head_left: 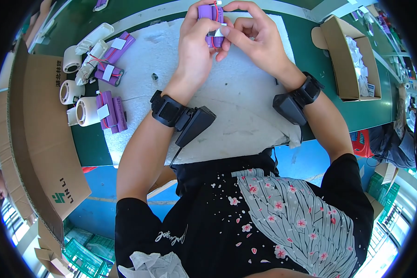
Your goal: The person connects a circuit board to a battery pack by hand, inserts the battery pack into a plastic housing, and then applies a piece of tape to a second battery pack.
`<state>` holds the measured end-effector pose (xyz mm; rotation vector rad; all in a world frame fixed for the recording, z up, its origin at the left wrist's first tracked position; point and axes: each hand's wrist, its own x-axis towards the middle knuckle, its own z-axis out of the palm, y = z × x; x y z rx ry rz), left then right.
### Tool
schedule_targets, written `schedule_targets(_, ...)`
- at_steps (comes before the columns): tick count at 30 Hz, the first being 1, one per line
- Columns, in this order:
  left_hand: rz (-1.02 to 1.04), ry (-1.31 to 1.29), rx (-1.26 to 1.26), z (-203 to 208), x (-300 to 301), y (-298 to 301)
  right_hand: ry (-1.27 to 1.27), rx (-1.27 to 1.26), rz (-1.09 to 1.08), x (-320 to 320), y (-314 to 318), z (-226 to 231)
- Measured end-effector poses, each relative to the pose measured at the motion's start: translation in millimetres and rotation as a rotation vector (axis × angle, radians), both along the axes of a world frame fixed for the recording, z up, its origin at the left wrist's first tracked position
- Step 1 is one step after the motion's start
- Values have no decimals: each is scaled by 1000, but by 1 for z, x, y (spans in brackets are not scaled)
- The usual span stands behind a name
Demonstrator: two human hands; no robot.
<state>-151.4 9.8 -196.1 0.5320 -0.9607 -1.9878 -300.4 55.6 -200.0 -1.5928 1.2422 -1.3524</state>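
At the far edge of the padded mat, my left hand point(192, 46) is wrapped round a purple battery pack point(205, 13) with red wires and a small white connector. My right hand point(263, 44) reaches it from the right. Its thumb and fingers are closed at a white label point(218, 32) on the pack's face; the fingers partly hide the label. Other purple battery packs point(111, 109) with white labels and red wires lie along the mat's left side.
Rolls of white tape point(87, 111) stand left of the white mat point(227, 111). A large open cardboard box point(46, 120) rises at the left edge. On the green table's right side stands a smaller cardboard box point(340, 60) holding white pieces.
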Motion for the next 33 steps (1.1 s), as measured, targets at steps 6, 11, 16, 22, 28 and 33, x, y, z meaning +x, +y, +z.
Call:
schedule_targets(6,-39,17,10,-5,1,-1,14,-9,-41,0,-1,-1)
schedule_targets(11,-30,17,-24,-9,0,-2,-1,-11,-31,0,-2,-3)
schedule_targets(16,-22,19,-34,-6,-2,-2,-29,-20,-26,-1,-2,-4)
schedule_targets(22,-22,-3,-10,-1,0,-1,-7,12,-15,-1,-2,-1)
schedule_targets(28,-30,28,-10,-3,0,-1,-108,31,28,2,-1,1)
schedule_targets(33,-48,41,-42,-5,0,-2,-126,37,40,2,-1,2)
